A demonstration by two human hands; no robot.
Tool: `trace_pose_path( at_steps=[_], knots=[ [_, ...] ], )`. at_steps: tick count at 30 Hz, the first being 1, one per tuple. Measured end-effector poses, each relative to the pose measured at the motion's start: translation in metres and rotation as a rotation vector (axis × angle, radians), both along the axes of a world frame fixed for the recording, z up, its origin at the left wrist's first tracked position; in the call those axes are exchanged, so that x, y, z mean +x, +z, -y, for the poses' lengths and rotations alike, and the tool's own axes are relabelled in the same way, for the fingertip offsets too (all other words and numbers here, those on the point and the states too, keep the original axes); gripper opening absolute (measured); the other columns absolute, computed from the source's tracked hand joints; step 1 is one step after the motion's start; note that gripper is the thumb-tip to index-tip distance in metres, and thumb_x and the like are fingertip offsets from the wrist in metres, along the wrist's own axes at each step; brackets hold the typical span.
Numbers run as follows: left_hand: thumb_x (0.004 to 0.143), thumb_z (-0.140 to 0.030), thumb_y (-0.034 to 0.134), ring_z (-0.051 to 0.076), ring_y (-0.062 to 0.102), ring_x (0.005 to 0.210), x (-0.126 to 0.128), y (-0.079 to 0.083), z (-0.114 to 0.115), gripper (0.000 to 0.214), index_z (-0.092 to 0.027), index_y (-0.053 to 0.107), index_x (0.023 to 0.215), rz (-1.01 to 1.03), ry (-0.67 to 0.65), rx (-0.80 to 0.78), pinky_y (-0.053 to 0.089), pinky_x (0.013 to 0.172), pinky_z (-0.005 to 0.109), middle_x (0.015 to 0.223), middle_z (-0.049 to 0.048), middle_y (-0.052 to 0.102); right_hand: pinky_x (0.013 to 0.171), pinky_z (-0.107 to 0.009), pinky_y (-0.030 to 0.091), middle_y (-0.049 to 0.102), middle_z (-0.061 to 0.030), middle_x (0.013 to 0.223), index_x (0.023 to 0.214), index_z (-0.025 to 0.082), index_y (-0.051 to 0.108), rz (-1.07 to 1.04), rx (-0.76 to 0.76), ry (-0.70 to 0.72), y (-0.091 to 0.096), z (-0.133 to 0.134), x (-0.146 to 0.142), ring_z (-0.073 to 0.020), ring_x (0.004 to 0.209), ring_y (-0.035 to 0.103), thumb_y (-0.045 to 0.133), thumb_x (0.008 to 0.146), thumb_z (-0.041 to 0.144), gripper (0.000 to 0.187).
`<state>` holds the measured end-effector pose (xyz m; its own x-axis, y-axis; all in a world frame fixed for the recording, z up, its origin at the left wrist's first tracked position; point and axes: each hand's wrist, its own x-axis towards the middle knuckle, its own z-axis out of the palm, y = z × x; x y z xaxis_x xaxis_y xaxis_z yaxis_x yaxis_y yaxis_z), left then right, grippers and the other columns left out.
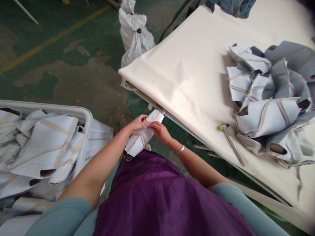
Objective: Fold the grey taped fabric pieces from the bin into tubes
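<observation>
Over the worn green floor [73,82], between a bin and a surface, two hands work on one folded piece [140,141] of white padded fabric. Both grips are narrow and closed on it: the left hand [139,124] pinches its upper part from the bin side, and the right hand [159,131], with one bangle [179,150] at the wrist, presses just beside it. Beige tape strips cross the piece, and its edges show a darker inner layer. Its long axis runs diagonally, with the upper end pointing away from the person toward the surface's near edge, close to it, and the lower end resting near the purple apron [157,203].

On the cream surface [172,72] lies one heap of similar taped pieces [267,114], too overlapped to count exactly, with one hammer [231,144] just beside it. To the left, one white-rimmed bin [49,108] holds more pieces [44,147]. Beyond the surface's corner stands one tied white sack [134,36].
</observation>
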<state>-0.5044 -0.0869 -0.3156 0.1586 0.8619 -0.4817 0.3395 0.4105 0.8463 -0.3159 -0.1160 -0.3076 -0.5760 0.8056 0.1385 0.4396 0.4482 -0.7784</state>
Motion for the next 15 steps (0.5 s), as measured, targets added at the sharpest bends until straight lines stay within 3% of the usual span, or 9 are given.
trace_pose_path(
  at_steps=[4,10,15],
  knots=[
    [0.064,-0.035,0.077,0.026,0.054,0.117,-0.011,0.0,0.007,0.073,-0.013,0.051,0.129,-0.078,-0.097,0.123,0.043,0.101,0.038,0.131,0.0136,0.056,0.089,-0.03,0.049,0.062,-0.0082,0.11,0.105,0.019,0.068,-0.026,-0.003,-0.032,-0.006,-0.005,0.002,-0.0163,0.1,0.059,0.04,0.087,0.005,0.036],
    [0.071,-0.034,0.069,0.024,0.061,0.105,-0.011,-0.001,0.003,0.062,-0.013,0.054,0.127,-0.227,-0.213,0.207,0.048,0.094,0.036,0.119,0.012,0.063,0.094,-0.038,0.047,0.063,-0.0099,0.118,0.121,0.022,0.064,0.183,0.177,0.121,-0.004,-0.003,0.011,-0.0214,0.106,0.055,0.043,0.091,0.008,0.039],
    [0.073,-0.035,0.065,0.027,0.056,0.115,-0.009,0.009,0.007,0.067,-0.015,0.048,0.135,-0.416,-0.285,0.201,0.044,0.101,0.038,0.128,0.0145,0.057,0.096,-0.042,0.043,0.063,-0.008,0.123,0.127,0.025,0.06,0.337,0.253,0.179,-0.001,-0.006,0.018,-0.0249,0.115,0.051,0.049,0.091,0.012,0.041]
  ],
)
